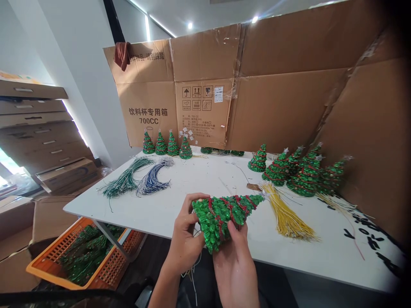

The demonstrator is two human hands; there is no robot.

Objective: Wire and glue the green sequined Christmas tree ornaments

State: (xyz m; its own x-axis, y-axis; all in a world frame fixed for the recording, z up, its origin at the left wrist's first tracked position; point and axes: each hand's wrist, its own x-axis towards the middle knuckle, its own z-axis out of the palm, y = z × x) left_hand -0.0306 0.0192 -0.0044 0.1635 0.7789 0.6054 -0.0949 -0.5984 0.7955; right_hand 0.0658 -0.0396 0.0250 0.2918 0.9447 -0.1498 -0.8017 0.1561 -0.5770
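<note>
Green sequins and a red garland cover the cone-shaped Christmas tree (221,218) held on its side between the person's hands, over the near edge of the white tabletop (154,214), its silvery tip pointing right. The left hand (184,233) curls around the wide end, its fingers (194,205) bent over the top, while the right hand (236,267) grips from below, its fingers (234,231) pressed into the lower side; neither hand is spread. Just beyond the tip, a bundle of yellow wires (285,214) lies on the tabletop, and a few loose strands trail toward the right edge. Near the left edge are a bundle of green wires (126,179) and, just beside it, a bundle of blue wires (152,179) (their far ends look silvery). Four small trees (167,144) stand in a row along the back edge, and a crowd of others (298,173) fills the back right corner. A large cardboard sheet (205,85) rises behind the tabletop, with a brown cloth (123,55) hanging over its top. Below the left edge, an orange crate (86,252) holds a heap of dark green trees.
</note>
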